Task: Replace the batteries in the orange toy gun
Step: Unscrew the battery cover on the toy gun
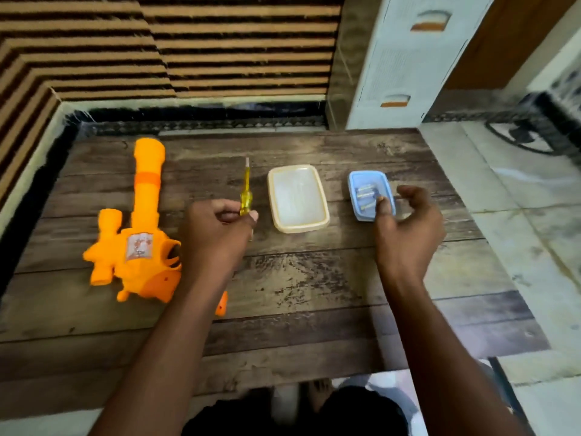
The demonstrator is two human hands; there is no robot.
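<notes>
The orange toy gun (138,237) lies on the left of the wooden table (298,278), barrel pointing away from me. My left hand (217,228) grips the lower end of a yellow-handled screwdriver (245,188), whose tip points away from me. My right hand (405,228) hovers at the near edge of a small blue tray (385,184) holding several batteries (364,195); its fingers are loosely curled, the thumb over the tray, nothing held. A small orange piece (222,305) peeks out beside my left forearm.
A cream rectangular tray (297,198) sits in the middle between the screwdriver and the blue tray. A striped mat lines the wall behind and to the left. A white cabinet (405,58) stands at the back right; tiled floor lies to the right.
</notes>
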